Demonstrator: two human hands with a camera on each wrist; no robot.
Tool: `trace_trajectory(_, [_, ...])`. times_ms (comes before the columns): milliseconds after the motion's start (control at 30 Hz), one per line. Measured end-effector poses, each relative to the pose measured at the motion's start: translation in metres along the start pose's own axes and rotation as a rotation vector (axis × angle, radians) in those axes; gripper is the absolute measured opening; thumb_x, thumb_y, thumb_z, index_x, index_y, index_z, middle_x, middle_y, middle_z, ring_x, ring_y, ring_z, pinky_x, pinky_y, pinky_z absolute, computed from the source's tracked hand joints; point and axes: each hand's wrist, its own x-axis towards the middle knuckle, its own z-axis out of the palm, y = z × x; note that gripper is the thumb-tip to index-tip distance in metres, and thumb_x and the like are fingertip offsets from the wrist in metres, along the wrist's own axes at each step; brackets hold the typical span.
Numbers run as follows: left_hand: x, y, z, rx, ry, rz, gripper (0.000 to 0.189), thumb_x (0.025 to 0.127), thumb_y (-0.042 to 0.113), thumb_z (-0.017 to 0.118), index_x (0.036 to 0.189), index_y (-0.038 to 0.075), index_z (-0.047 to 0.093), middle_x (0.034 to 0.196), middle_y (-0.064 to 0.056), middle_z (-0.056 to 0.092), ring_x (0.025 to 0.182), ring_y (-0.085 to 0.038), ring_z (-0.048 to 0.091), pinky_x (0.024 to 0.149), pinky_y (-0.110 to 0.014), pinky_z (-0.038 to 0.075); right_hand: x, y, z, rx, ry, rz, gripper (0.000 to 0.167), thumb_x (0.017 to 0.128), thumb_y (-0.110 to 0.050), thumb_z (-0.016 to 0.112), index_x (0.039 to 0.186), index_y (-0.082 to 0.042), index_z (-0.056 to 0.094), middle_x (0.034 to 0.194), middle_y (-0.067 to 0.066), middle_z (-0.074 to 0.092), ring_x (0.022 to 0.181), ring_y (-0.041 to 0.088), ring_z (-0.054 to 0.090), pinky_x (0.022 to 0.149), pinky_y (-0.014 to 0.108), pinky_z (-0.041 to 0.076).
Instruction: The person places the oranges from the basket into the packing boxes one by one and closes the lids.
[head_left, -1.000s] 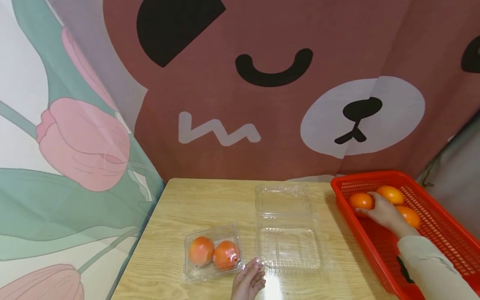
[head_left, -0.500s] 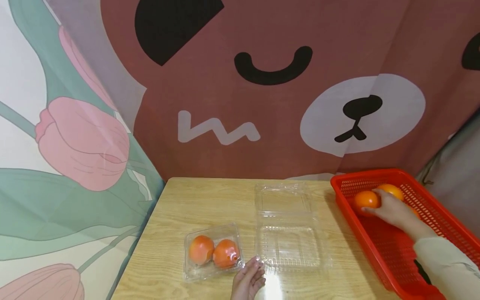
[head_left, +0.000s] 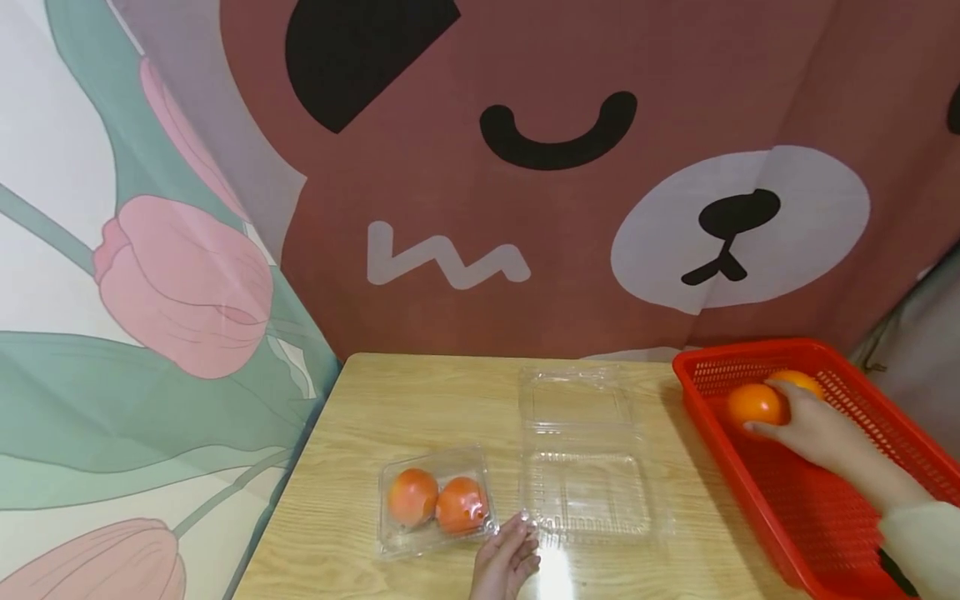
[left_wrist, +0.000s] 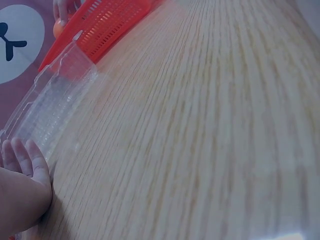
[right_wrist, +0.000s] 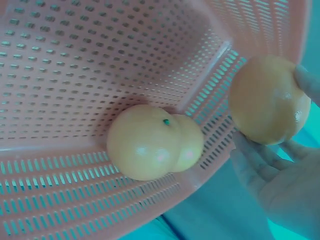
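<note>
In the head view, my right hand (head_left: 813,429) grips an orange (head_left: 756,406) over the far left part of the red plastic basket (head_left: 723,462). The right wrist view shows that orange (right_wrist: 270,100) between thumb and fingers, apart from two other oranges (right_wrist: 142,145) resting together in the basket. My left hand (head_left: 506,560) has its fingertips at the front left corner of an open clear plastic clamshell box (head_left: 588,492), pinching it. In the left wrist view, several fingers of the left hand (left_wrist: 25,185) show beside the box (left_wrist: 55,100); its thumb is hidden.
Left of the left hand lies a second clear clamshell box (head_left: 405,540), closed, with two orange-red round fruits (head_left: 412,497) inside. The wooden table (head_left: 420,400) meets a patterned curtain (head_left: 450,325) at the back. The basket stands along the table's right side.
My right hand has raised the orange and drawn it slightly right, away from the basket's left wall. One loose orange is now hidden behind that hand. My left hand stays at the box corner.
</note>
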Motion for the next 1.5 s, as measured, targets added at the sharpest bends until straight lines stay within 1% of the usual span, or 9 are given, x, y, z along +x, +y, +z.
trace_trajectory(100, [-0.001,0.000,0.001,0.007,0.007,-0.004,0.014,0.099,0.011,0.058,0.107,0.018,0.068,0.092,0.005,0.068,0.083,-0.005,0.065,0.074,-0.023,0.055,-0.007,-0.004,-0.003,-0.002,0.026,-0.005,0.094,0.079,-0.040,0.082,0.131,0.022,0.035,0.120,0.045,0.044,0.102,0.060,0.048,0.085,0.073,0.040])
trace_trajectory(367, [0.000,0.000,0.001,0.005,0.007,0.004,0.014,0.099,0.012,0.059,0.102,0.019,0.070,0.092,0.005,0.069,0.084,-0.005,0.065,0.075,-0.023,0.055,-0.021,-0.013,-0.009,0.014,0.119,-0.060,0.086,0.077,-0.037,0.085,0.132,0.013,0.040,0.121,0.039,0.048,0.098,0.055,0.051,0.078,0.070,0.042])
trace_trajectory(467, [0.000,0.000,0.001,0.003,-0.004,0.016,0.016,0.099,0.011,0.057,0.101,0.020,0.070,0.093,0.005,0.069,0.084,-0.005,0.065,0.075,-0.022,0.055,-0.026,-0.016,-0.011,0.010,0.118,-0.055,0.088,0.077,-0.038,0.085,0.133,0.011,0.040,0.122,0.039,0.047,0.098,0.055,0.050,0.077,0.070,0.043])
trace_trajectory(567, [0.000,0.000,0.001,0.003,-0.006,0.020,0.016,0.099,0.011,0.058,0.101,0.020,0.071,0.093,0.005,0.069,0.084,-0.005,0.065,0.074,-0.022,0.055,-0.031,-0.020,-0.013,-0.006,0.111,-0.025,0.091,0.076,-0.040,0.085,0.134,0.012,0.039,0.120,0.040,0.048,0.098,0.054,0.050,0.076,0.070,0.043])
trace_trajectory(733, [0.000,0.000,0.001,0.001,-0.018,0.026,0.013,0.097,0.013,0.061,0.101,0.020,0.071,0.094,0.006,0.069,0.085,-0.005,0.065,0.075,-0.022,0.055,-0.039,-0.031,-0.014,-0.026,0.111,0.001,0.092,0.073,-0.038,0.087,0.133,0.013,0.040,0.118,0.039,0.048,0.099,0.054,0.049,0.078,0.071,0.042])
trace_trajectory(900, [0.000,0.000,0.000,-0.003,-0.046,0.048,0.014,0.097,0.013,0.061,0.101,0.021,0.072,0.094,0.006,0.069,0.085,-0.004,0.065,0.075,-0.021,0.055,-0.050,-0.046,-0.012,-0.011,0.151,-0.052,0.090,0.072,-0.034,0.088,0.134,0.011,0.041,0.121,0.038,0.049,0.103,0.053,0.048,0.080,0.070,0.041])
trace_trajectory(1067, [0.000,0.000,0.000,-0.006,-0.047,0.041,0.015,0.098,0.012,0.059,0.102,0.021,0.071,0.095,0.006,0.069,0.084,-0.004,0.065,0.075,-0.021,0.055,-0.058,-0.059,-0.008,-0.010,0.178,-0.084,0.089,0.071,-0.032,0.089,0.135,0.008,0.042,0.125,0.034,0.049,0.106,0.051,0.046,0.082,0.069,0.040])
trace_trajectory(1267, [-0.001,0.001,0.000,-0.011,-0.045,0.037,0.017,0.099,0.009,0.056,0.104,0.019,0.069,0.095,0.005,0.069,0.085,-0.004,0.065,0.074,-0.021,0.055,-0.066,-0.077,-0.003,-0.024,0.167,-0.108,0.087,0.069,-0.031,0.090,0.133,0.007,0.045,0.124,0.030,0.052,0.103,0.048,0.051,0.079,0.070,0.044])
trace_trajectory(1500, [-0.001,-0.001,-0.002,-0.015,-0.071,0.050,0.017,0.099,0.010,0.056,0.103,0.020,0.070,0.094,0.006,0.069,0.085,-0.004,0.065,0.075,-0.021,0.055,-0.074,-0.096,0.007,-0.008,0.208,-0.143,0.086,0.066,-0.029,0.092,0.131,0.004,0.048,0.118,0.026,0.056,0.098,0.044,0.056,0.078,0.066,0.047])
